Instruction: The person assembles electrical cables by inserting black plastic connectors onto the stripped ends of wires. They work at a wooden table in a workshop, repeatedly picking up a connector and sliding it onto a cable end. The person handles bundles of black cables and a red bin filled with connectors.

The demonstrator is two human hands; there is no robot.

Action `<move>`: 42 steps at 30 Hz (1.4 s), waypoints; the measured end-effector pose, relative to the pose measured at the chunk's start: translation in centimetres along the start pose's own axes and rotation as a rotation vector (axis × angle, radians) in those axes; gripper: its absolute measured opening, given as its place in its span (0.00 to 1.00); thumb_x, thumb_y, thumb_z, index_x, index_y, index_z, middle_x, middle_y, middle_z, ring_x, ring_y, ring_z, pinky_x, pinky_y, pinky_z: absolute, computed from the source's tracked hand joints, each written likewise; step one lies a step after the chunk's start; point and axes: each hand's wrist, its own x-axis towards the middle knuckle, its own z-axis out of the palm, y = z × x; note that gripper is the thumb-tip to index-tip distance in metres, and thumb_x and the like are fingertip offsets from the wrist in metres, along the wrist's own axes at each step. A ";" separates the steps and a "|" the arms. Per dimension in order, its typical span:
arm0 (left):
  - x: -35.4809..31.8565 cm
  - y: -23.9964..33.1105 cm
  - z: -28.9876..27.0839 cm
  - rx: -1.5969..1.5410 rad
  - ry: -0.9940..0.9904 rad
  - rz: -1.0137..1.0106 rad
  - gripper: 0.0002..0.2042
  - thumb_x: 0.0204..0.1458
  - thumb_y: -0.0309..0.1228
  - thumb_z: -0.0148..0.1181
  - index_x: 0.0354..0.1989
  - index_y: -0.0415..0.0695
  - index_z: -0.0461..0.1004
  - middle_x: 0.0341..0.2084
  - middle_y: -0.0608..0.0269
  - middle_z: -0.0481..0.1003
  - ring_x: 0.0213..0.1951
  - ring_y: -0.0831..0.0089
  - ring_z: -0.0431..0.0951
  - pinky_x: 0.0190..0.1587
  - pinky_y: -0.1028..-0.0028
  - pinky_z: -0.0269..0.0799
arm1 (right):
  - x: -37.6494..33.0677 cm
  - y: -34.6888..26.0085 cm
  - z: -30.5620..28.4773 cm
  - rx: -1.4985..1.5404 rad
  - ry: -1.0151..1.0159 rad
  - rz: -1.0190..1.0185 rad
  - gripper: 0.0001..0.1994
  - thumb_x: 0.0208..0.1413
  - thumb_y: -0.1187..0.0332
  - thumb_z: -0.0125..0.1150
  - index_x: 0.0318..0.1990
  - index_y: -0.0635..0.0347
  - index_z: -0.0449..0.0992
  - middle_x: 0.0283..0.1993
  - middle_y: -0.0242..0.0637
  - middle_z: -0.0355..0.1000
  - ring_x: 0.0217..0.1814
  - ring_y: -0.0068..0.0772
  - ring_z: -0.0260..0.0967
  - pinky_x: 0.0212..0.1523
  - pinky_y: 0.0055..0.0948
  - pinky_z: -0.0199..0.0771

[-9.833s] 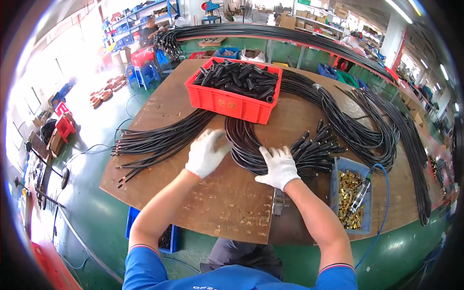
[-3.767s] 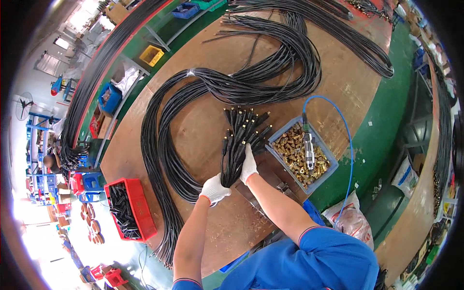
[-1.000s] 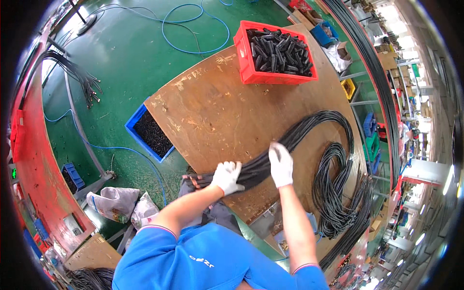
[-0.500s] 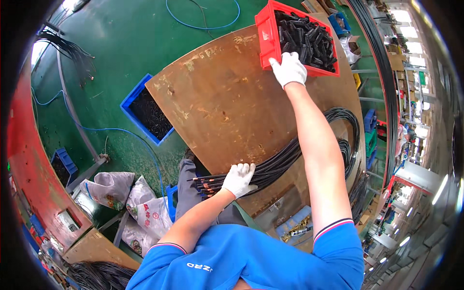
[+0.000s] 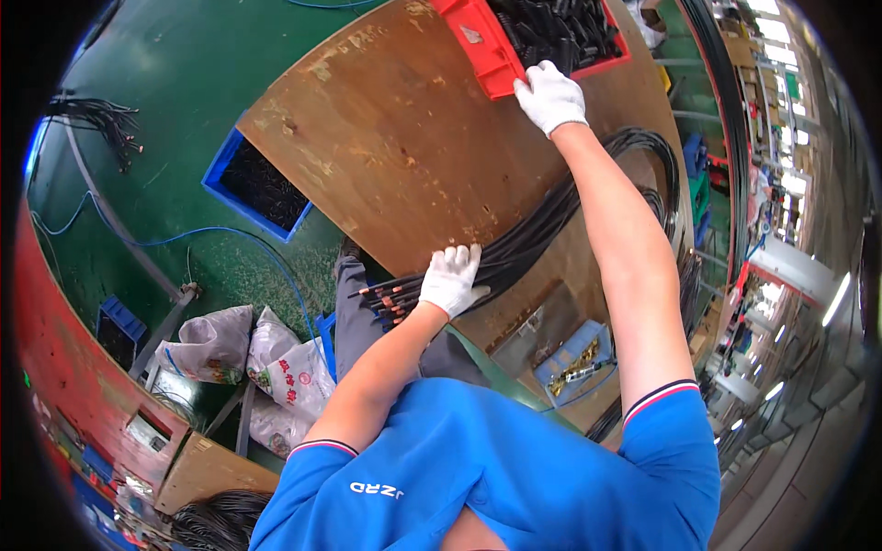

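Note:
My left hand is closed around a bundle of black cables close to their copper-tipped ends, which stick out over the near edge of the wooden table. The bundle runs away across the table to looped coils at the right. My right hand is stretched far out, its fingers curled over the rim of a red crate filled with short black pieces. Both hands wear white gloves.
A blue bin of dark parts stands on the green floor left of the table. Filled plastic bags lie near my legs. A blue tray of brass fittings sits low beside the table. More cable coils lie at the right.
My right hand let go of the cable bundle and reached out to the red crate's rim. My left hand stayed clamped on the bundle near its ends.

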 end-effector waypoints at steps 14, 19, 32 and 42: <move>0.5 2.4 0.0 0.166 -0.045 -0.076 0.46 0.44 0.61 0.73 0.67 0.43 0.69 0.49 0.52 0.75 0.53 0.53 0.75 0.57 0.55 0.67 | -13.3 -5.3 2.0 0.343 0.235 -0.069 0.12 0.59 0.57 0.64 0.36 0.54 0.84 0.41 0.43 0.79 0.39 0.47 0.83 0.39 0.48 0.84; 1.0 2.6 1.2 0.293 -0.017 -0.069 0.47 0.44 0.64 0.71 0.67 0.43 0.69 0.51 0.48 0.76 0.55 0.49 0.75 0.59 0.53 0.68 | -18.0 -4.1 2.1 0.458 0.189 -0.106 0.16 0.58 0.56 0.67 0.45 0.58 0.82 0.51 0.49 0.76 0.48 0.49 0.80 0.49 0.45 0.81; -1.9 6.7 4.0 0.357 0.139 -0.267 0.43 0.50 0.54 0.73 0.69 0.40 0.67 0.55 0.43 0.73 0.59 0.44 0.72 0.64 0.49 0.65 | -55.1 -3.8 14.2 1.364 0.302 0.715 0.08 0.63 0.71 0.64 0.48 0.58 0.84 0.47 0.43 0.81 0.47 0.43 0.82 0.49 0.36 0.81; -1.4 10.8 2.4 0.514 -0.155 -0.159 0.54 0.41 0.58 0.77 0.71 0.33 0.61 0.61 0.44 0.67 0.66 0.47 0.65 0.71 0.54 0.58 | -47.7 4.0 12.1 1.298 0.244 0.555 0.10 0.65 0.69 0.64 0.50 0.58 0.84 0.48 0.44 0.83 0.47 0.41 0.83 0.52 0.34 0.81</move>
